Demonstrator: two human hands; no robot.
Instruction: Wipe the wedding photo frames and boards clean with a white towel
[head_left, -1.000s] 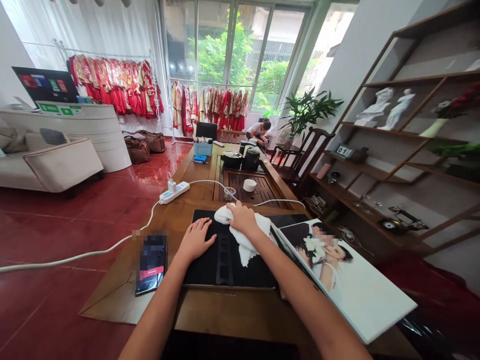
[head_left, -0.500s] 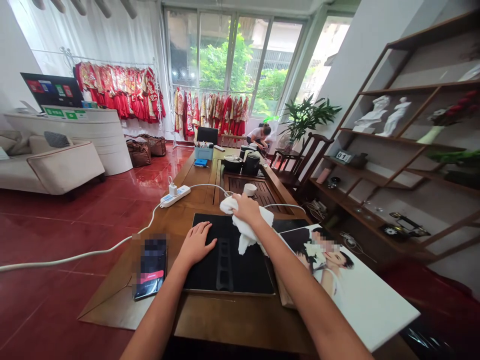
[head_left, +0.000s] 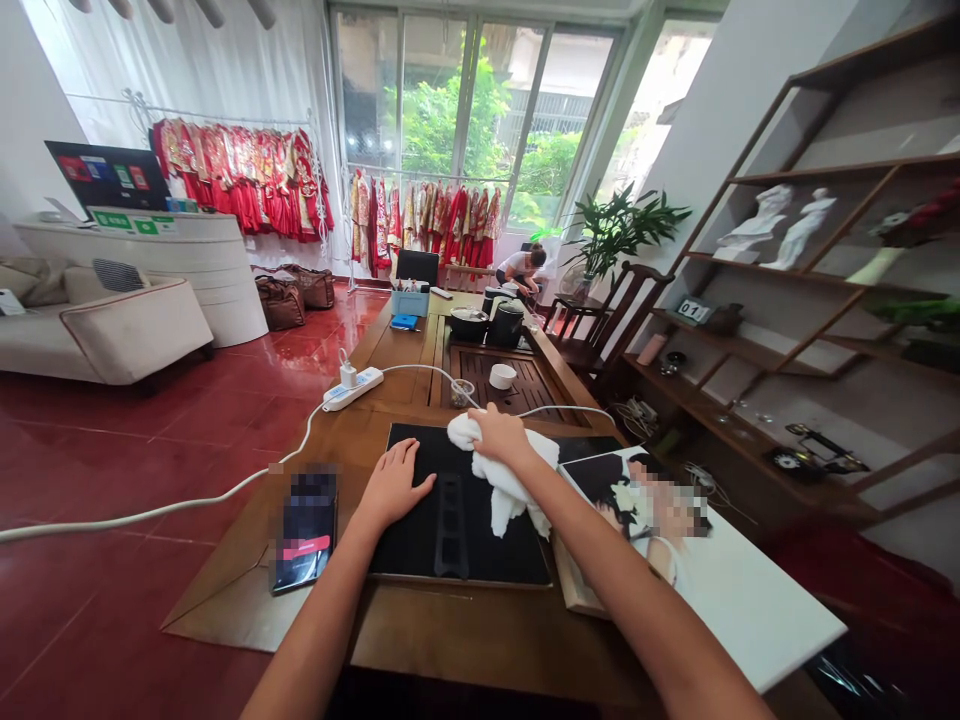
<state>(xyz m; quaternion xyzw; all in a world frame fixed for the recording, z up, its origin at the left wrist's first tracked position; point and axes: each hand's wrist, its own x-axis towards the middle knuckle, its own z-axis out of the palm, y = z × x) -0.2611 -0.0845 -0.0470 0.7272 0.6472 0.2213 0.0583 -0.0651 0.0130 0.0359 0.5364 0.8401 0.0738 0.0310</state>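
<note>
Head view: my right hand [head_left: 501,436] is clamping the white cloth [head_left: 505,492], which is lying over the right part of the black panel [head_left: 478,548], nearer me than half a second ago; wiping is seemingly continuing. My left hand [head_left: 394,482] is resting flat, uncurled, at the panel's left.

The right hand [head_left: 501,435] hides part of the white cloth [head_left: 511,484] from me, and I cannot see its palm. The right forearm [head_left: 615,570] covers part of the photo panel [head_left: 750,585], which is also partly pixelated. Blocks blur some of the phone [head_left: 306,549]; my feed's left edge cuts off the sofa [head_left: 135,330].
</note>
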